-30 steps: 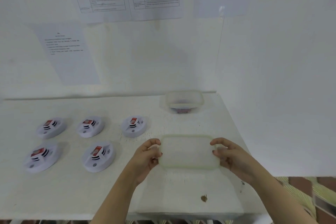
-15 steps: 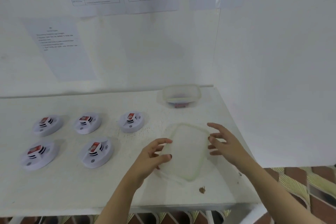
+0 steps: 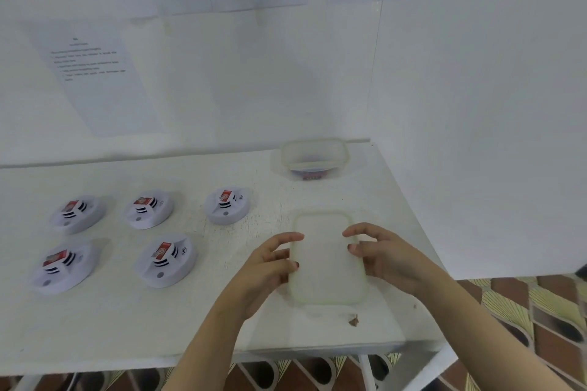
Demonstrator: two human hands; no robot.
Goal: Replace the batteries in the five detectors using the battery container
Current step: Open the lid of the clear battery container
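The lid [image 3: 327, 260] of the battery container lies flat on the table [image 3: 127, 327], its long edges running away from the person. The left hand [image 3: 266, 267] meets its left long edge and the right hand [image 3: 390, 260] its right one. On both hands the fingers are spread and loosely bent. The left thumb tip touches the rim, and the right fingertips rest on the opposite rim. Neither hand is closed around the lid.

Behind the wrists the table's near edge is close, and a brown speck [image 3: 353, 321] sits between it and the lid's near end. Outside the right fingers only a narrow strip of tabletop remains before the table's right edge and the wall [image 3: 476, 136]. Outside the left fingers a band of bare tabletop opens toward the near edge.

Straight beyond the fingertips, past a stretch of bare table, the battery container [image 3: 314, 164] stands uncovered in the back corner, near the wall on both sides. It is translucent, and red-marked batteries [image 3: 313, 175] show blurred through its front wall; their number cannot be told.

Left of the left fingers lie the five detectors [image 3: 165, 263], two in a near row and three in a far row, apart from one another. Each carries a red battery [image 3: 163, 250] on top.
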